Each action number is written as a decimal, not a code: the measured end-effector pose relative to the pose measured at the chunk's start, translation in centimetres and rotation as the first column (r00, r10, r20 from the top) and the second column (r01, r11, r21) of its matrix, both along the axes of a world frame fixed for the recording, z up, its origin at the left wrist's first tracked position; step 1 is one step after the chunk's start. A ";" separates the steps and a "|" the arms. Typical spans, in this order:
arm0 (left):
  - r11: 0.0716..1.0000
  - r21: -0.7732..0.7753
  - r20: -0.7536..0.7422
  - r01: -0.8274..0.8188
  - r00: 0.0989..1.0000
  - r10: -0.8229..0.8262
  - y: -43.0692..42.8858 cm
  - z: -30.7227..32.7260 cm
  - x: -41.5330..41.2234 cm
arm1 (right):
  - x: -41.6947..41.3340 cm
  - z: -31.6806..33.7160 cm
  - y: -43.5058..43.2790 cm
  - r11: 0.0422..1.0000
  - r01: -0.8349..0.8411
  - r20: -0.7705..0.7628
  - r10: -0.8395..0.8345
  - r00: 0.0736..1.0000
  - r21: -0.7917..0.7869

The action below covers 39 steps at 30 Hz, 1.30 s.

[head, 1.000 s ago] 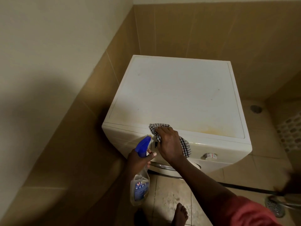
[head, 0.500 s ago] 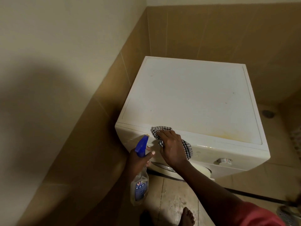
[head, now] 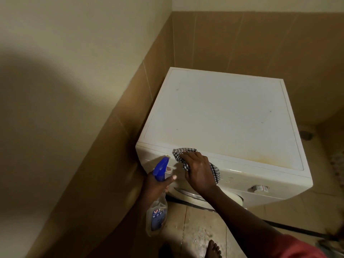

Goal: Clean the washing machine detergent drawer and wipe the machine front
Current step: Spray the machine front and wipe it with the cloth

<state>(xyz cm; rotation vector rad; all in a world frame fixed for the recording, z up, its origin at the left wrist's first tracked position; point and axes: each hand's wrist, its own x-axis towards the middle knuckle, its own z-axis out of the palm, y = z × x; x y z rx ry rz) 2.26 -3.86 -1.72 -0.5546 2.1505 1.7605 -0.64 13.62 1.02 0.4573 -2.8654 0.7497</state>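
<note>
A white front-loading washing machine [head: 223, 116] stands in the tiled corner. My right hand [head: 200, 171] presses a black-and-white checked cloth [head: 179, 155] against the top left of the machine's front panel, where the drawer area lies under the hand. My left hand [head: 157, 185] grips a clear spray bottle [head: 157, 215] with a blue trigger head [head: 161, 168], held just left of the cloth with its nozzle by the front panel. A control dial [head: 259, 188] sits on the right of the front. The door rim [head: 188, 194] shows below my right wrist.
Tan tiled walls [head: 242, 43] close in behind and to the left of the machine. A wet tiled floor [head: 201, 229] lies below, with my bare foot [head: 213, 249] on it. A dark hose [head: 297, 229] runs along the floor to the right, and a floor drain [head: 306, 135] sits beyond.
The view has shifted left, so the machine sits further right in the frame. My right hand and cloth stay on the same upper left part of the front; the bottle stays beside them.
</note>
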 end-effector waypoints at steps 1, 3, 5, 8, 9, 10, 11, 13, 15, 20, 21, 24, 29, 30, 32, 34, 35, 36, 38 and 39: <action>1.000 0.000 -0.008 0.029 1.000 -0.029 0.1 0.2 -0.1 | -0.4 0.1 0.1 1.000 0.020 0.015 -0.020 1.000 -0.003; 0.996 0.011 -0.031 0.090 0.996 -0.089 0.5 0.3 -0.2 | -0.1 -0.2 0.7 0.997 0.078 0.044 -0.077 0.996 -0.022; 0.987 0.054 -0.053 0.149 0.988 -0.146 1.2 0.6 -0.3 | 1.7 -0.6 2.0 0.993 0.115 0.036 -0.114 0.993 -0.029; 0.983 0.061 -0.059 0.175 0.983 -0.172 2.7 1.0 -0.4 | 3.3 -0.8 4.2 0.994 0.106 0.001 -0.106 0.994 -0.005; 0.983 0.055 -0.052 0.178 0.983 -0.175 3.2 1.0 -0.5 | 2.9 -0.5 4.7 0.993 0.121 0.005 -0.121 0.993 0.001; 0.982 0.054 -0.045 0.178 0.983 -0.176 3.7 1.0 -0.4 | 2.3 -0.3 5.0 0.989 0.147 0.021 -0.147 0.989 -0.006; 0.981 0.053 -0.043 0.184 0.982 -0.182 4.3 1.1 -0.4 | 1.6 0.1 5.2 0.984 0.175 0.039 -0.174 0.984 -0.018; 0.983 0.034 -0.030 0.179 0.984 -0.178 5.3 1.0 -0.2 | 0.8 0.8 5.3 0.982 0.188 0.070 -0.185 0.980 -0.035; 0.983 0.005 -0.002 0.185 0.983 -0.185 6.6 1.0 0.2 | 1.3 1.0 6.3 0.972 0.219 0.067 -0.214 0.975 -0.083; 0.978 0.010 0.000 0.210 0.978 -0.210 8.9 1.0 0.2 | 1.5 2.7 11.8 0.760 0.525 0.144 -0.512 0.847 -0.383; 0.976 0.001 0.004 0.217 0.976 -0.217 9.4 0.9 0.1 | 1.5 3.3 13.1 0.721 0.562 0.139 -0.559 0.817 -0.406; 0.968 -0.047 0.020 0.248 0.969 -0.247 11.8 1.0 0.3 | 2.3 4.7 16.7 0.662 0.609 0.111 -0.632 0.767 -0.437; 0.924 -0.057 0.005 0.377 0.926 -0.377 16.4 1.8 0.0 | 3.9 4.3 21.2 0.612 0.663 0.090 -0.702 0.707 -0.431; 0.918 -0.054 0.011 0.393 0.920 -0.393 17.3 2.0 0.1 | 4.2 4.0 21.7 0.616 0.665 0.082 -0.704 0.705 -0.423; 0.906 -0.067 0.025 0.418 0.908 -0.418 19.5 2.4 0.4 | 5.0 3.7 22.8 0.616 0.670 0.068 -0.713 0.698 -0.414; 0.889 -0.086 0.033 0.451 0.893 -0.449 21.7 2.8 0.5 | 5.5 3.6 23.8 0.615 0.678 0.044 -0.727 0.686 -0.401; 0.884 -0.075 0.028 0.461 0.887 -0.460 22.6 2.7 0.4 | 5.8 3.5 24.1 0.616 0.683 0.037 -0.731 0.681 -0.393; 0.880 -0.061 0.024 0.471 0.882 -0.471 23.6 2.8 0.4 | 6.0 3.4 24.5 0.616 0.686 0.032 -0.735 0.678 -0.387; 0.869 -0.067 0.034 0.490 0.871 -0.489 25.2 3.0 0.4 | 6.5 3.0 25.2 0.609 0.697 0.034 -0.743 0.668 -0.379; 0.863 -0.075 0.041 0.500 0.866 -0.498 25.8 3.0 0.5 | 6.6 2.9 25.5 0.606 0.701 0.036 -0.746 0.665 -0.377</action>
